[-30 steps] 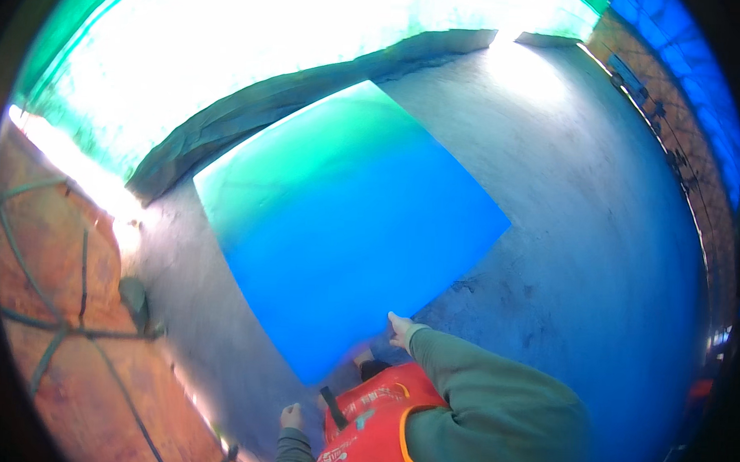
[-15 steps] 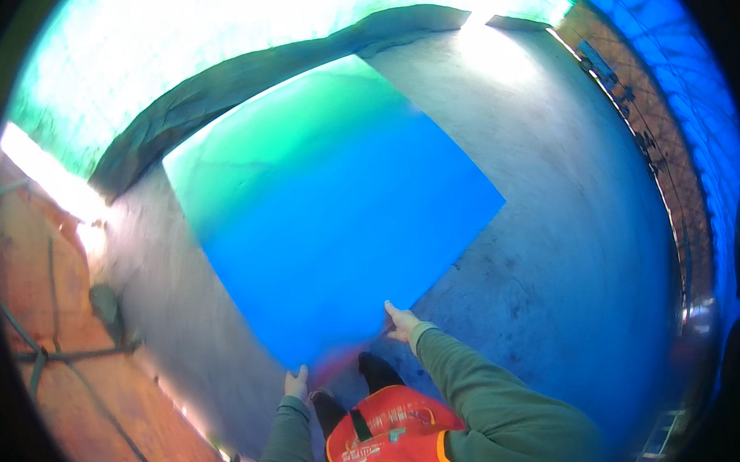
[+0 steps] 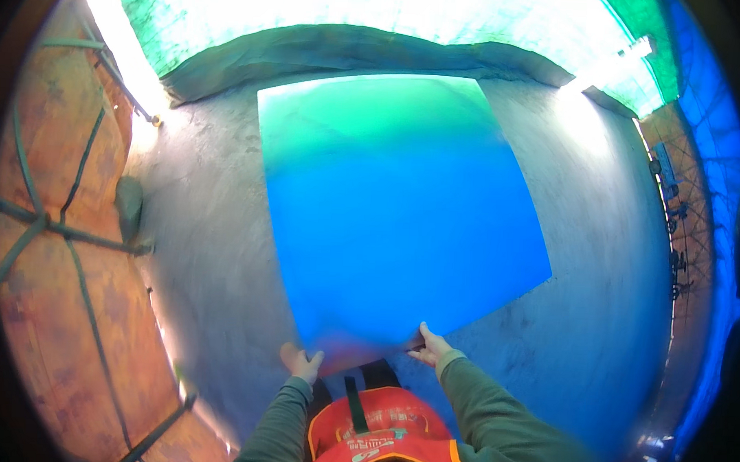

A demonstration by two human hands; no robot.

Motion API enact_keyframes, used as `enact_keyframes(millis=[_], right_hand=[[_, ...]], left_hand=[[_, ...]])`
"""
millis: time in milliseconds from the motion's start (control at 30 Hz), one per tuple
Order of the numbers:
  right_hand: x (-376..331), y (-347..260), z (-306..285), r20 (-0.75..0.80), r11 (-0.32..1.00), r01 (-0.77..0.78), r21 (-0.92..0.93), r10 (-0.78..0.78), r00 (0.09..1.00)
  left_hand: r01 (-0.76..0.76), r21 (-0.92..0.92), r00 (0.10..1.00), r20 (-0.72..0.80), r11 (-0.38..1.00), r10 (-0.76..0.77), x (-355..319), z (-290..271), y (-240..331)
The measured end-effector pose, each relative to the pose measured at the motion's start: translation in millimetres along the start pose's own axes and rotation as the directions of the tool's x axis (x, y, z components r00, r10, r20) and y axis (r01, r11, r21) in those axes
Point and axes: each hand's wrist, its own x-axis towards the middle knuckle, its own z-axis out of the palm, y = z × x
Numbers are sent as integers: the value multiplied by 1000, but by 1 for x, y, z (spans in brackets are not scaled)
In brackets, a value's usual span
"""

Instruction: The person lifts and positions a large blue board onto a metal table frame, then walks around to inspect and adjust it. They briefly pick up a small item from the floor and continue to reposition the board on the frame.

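A large flat panel (image 3: 395, 207), blue fading to green at its far end, lies over a grey concrete surface (image 3: 214, 250). My left hand (image 3: 302, 363) grips the panel's near edge at its left corner. My right hand (image 3: 431, 345) holds the same near edge further right, fingers curled under it. Both green sleeves come up from the lower edge, above an orange-red vest (image 3: 379, 435).
A dark tarp fold (image 3: 368, 48) runs along the panel's far side, with bright green netting (image 3: 394, 8) behind it. Rust-brown boards with grey straps (image 3: 52, 236) lie on the left. A mesh fence (image 3: 680, 209) curves along the right.
The view has swung so the panel now sits squarer in front of me. My left hand has moved up onto the panel's near edge; my right hand stays on that edge.
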Motion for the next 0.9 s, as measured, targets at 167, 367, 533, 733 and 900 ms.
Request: enact_keyframes(millis=[167, 367, 533, 733, 900], right_hand=[[-21, -2, 16, -52, 999, -43, 2, 43, 998], [-7, 10, 10, -54, 1000, -9, -28, 8, 999], [-8, 23, 28, -149, 997, 75, -32, -79, 986], [-90, 28, 145, -503, 648, -204, -734, -317, 804], [-103, 101, 253, -477, 388, -288, -876, -604, 638]], left_hand=[[54, -123, 994, 106, 991, -41, -3, -2, -3], [17, -22, 998, 68, 1000, -16, -2, -4, -10], [-25, -82, 999, 25, 996, 27, -5, -14, -29], [33, -69, 994, 103, 997, -26, -10, -98, -105], [82, -9, 986, -142, 997, -82, -28, -289, -189]])
